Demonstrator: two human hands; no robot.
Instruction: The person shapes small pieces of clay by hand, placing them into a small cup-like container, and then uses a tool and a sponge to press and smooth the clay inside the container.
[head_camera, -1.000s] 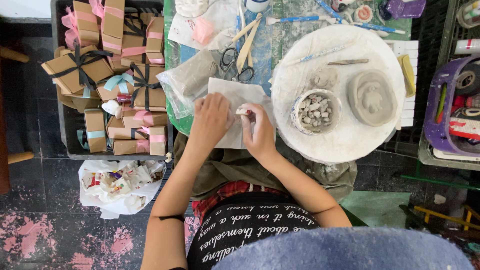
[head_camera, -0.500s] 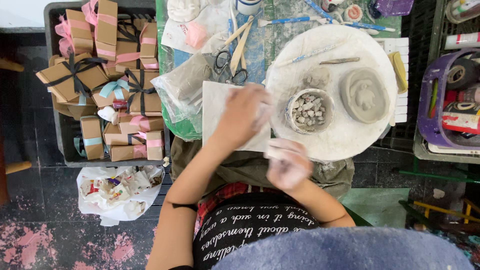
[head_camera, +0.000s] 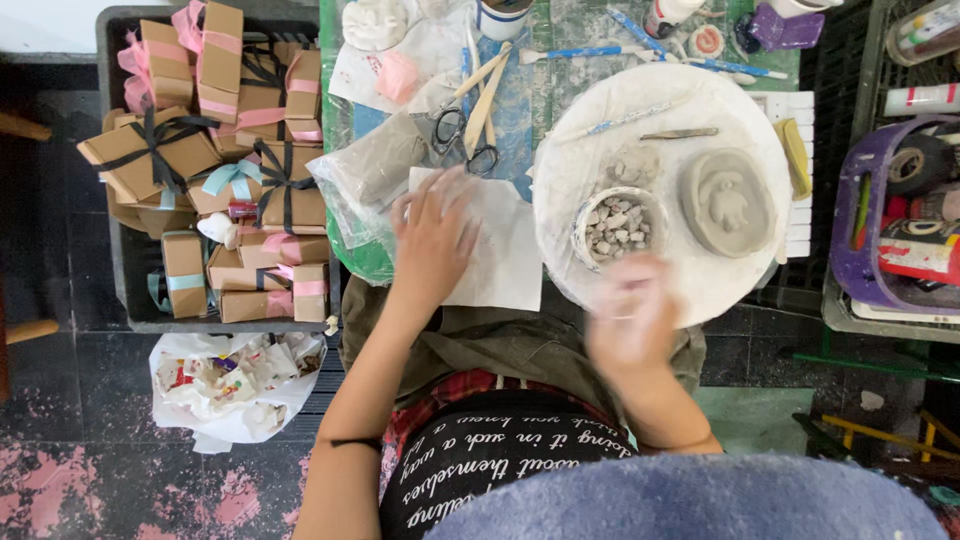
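Head view: left hand (head_camera: 432, 232) lies flat, fingers spread, on white paper (head_camera: 500, 255) beside the round board (head_camera: 600, 120), right hand (head_camera: 628, 318) blurred, grip unclear; clay dish (head_camera: 727, 203) already shaped.

Two bare hands: left hand (head_camera: 432, 238) flat on one white paper sheet (head_camera: 505, 255), right hand (head_camera: 632, 322) blurred just below one round white board (head_camera: 600, 120). On the board above the right hand: one small white bowl of grey pebbles (head_camera: 612, 226), one oval grey clay dish (head_camera: 726, 204), one thin metal tool (head_camera: 680, 133). Above the left hand: one pair of black-handled scissors (head_camera: 462, 135), two wooden modelling sticks (head_camera: 484, 90), one clear plastic bag of grey clay (head_camera: 375, 172). Left of it: one dark crate of brown ribboned gift boxes (head_camera: 215, 160), too stacked to count.
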